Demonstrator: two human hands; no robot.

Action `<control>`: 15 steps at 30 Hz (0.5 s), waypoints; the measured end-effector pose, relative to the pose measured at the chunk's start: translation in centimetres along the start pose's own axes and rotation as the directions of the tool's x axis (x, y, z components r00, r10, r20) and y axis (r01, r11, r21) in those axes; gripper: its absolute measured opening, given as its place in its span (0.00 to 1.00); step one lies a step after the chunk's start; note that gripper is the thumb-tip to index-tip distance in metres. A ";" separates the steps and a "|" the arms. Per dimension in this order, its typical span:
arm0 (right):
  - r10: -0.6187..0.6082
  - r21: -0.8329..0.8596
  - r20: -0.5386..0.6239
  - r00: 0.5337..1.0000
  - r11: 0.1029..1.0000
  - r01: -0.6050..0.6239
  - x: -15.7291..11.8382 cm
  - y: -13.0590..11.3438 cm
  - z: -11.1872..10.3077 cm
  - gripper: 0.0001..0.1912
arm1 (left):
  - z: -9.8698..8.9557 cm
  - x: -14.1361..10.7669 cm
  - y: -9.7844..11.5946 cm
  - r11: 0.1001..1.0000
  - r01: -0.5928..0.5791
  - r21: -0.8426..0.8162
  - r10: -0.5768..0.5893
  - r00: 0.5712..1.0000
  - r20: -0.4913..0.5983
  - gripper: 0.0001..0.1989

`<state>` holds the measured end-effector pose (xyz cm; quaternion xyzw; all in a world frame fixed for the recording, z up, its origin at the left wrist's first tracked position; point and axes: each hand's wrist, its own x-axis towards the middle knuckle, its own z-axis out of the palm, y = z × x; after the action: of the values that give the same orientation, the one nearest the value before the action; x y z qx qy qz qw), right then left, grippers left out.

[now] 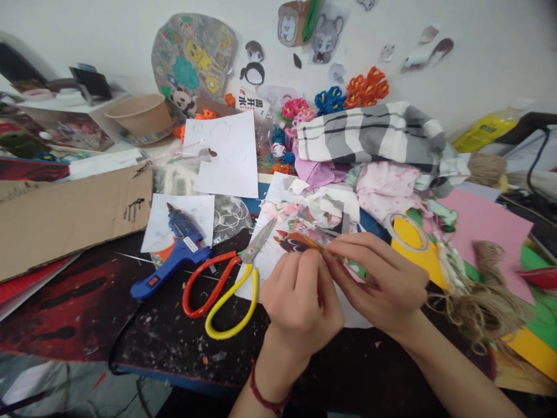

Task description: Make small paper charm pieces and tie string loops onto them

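Note:
Both of my hands are together over the cluttered middle of the table. My left hand (pixel 302 293) is closed, its fingers pinching the near edge of a brown paper cutout (pixel 298 242) with an orange edge and light curved markings. My right hand (pixel 383 278) meets it from the right, thumb and fingertips pressed together at the cutout's other end; the fingers hide part of it. Left of my left hand lie scissors (pixel 250 255) with one red and one yellow handle, blades pointing away. Beside them rests a blue glue gun (pixel 183 255) on white paper (pixel 152 232).
Paper scraps (pixel 324 206) lie beyond my hands. Cardboard (pixel 73 220) is at the left. A roll of tape (pixel 409 232), coloured paper (pixel 483 226) and jute twine (pixel 487 296) are at the right. Folded cloth (pixel 369 136) and pipe-cleaner flowers (pixel 368 88) stand near the wall.

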<state>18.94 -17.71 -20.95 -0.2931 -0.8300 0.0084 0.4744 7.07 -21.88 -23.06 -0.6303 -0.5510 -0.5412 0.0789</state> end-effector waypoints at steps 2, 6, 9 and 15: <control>0.036 -0.029 -0.014 0.999 0.999 -0.036 0.1 -0.1 -0.1 0.06 | 0.0 -0.1 0.1 1.000 0.005 -0.005 -0.005 1.000 -0.005 0.06; 0.075 -0.048 -0.015 0.997 0.996 -0.075 0.2 -0.3 -0.2 0.05 | -0.1 -0.1 0.2 1.000 0.000 -0.012 0.000 1.000 -0.008 0.05; 0.071 -0.053 -0.009 0.997 0.996 -0.072 0.1 -0.2 -0.2 0.06 | -0.1 -0.1 0.1 1.000 -0.001 -0.015 0.001 1.000 -0.005 0.05; 0.047 -0.045 0.006 0.999 0.998 -0.047 -0.1 0.0 -0.2 0.07 | 0.0 0.0 0.1 1.000 0.005 0.003 -0.005 1.000 -0.013 0.05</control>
<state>19.08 -17.82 -20.91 -0.3232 -0.8245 0.0017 0.4646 7.14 -21.93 -23.07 -0.6251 -0.5529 -0.5449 0.0819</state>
